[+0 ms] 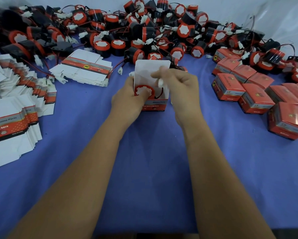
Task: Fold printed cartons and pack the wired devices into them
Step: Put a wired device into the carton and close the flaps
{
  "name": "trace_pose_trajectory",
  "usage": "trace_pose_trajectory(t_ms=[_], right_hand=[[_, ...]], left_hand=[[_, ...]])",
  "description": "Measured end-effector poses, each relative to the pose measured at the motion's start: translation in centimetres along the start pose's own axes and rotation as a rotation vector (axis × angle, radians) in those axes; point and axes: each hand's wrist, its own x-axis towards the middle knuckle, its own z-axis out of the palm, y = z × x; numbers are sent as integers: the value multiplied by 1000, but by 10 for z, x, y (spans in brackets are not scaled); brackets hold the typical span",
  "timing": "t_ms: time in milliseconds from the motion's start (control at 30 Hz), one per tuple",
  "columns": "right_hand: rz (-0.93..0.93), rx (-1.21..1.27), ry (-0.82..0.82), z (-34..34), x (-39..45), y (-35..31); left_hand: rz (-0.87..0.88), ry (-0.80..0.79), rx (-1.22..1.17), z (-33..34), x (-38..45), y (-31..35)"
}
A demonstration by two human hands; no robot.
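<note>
holding, left hand (127,95): curled round the open carton (152,87), thumb pressing the device (143,90) down inside
pinching, right hand (181,83): fingers closed on the white plug (160,82) at the wire's end, just above the carton mouth
carton: upright on the blue cloth (150,169), centre of table, top flap standing open
device: red rim and white face showing, seated in the carton's left side
handling: thin card, probably light and easily creased, best gripped by the side walls; device looks hard plastic; wire limp, best fed in by the plug
writing: "genuine parts" and "12v reversing horn" legible on the carton front; finer print blurred
flat cartons (15,107): fanned at left, another stack (86,69) beyond
closed cartons (258,99): grouped at right
loose devices (144,28): heaped along the far edge
</note>
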Motion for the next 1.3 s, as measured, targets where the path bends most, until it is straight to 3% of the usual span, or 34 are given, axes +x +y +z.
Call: trace_pose_trajectory(t_ms=[300, 367, 733, 1000, 1067, 1167, 1300], right_hand=[[-311, -751, 97, -2, 1, 27], [-392, -813, 114, -3, 2, 28], [-268, -464, -41, -2, 0, 24], [79, -22, -123, -3, -7, 26], [47, -149, -132, -2, -7, 28], [-30, -326, -154, 0, -7, 33], [-35, -296, -149, 2, -12, 34]], left_hand=[[18, 8, -6, 0, -1, 0], [12, 20, -5, -1, 0, -1], [10, 50, -29, -1, 0, -2], [-59, 21, -57, -2, 0, 8], [-134, 3, -125, -4, 0, 8], [-235, 24, -422, -5, 0, 11], [-192, -8, -446, -7, 3, 8]])
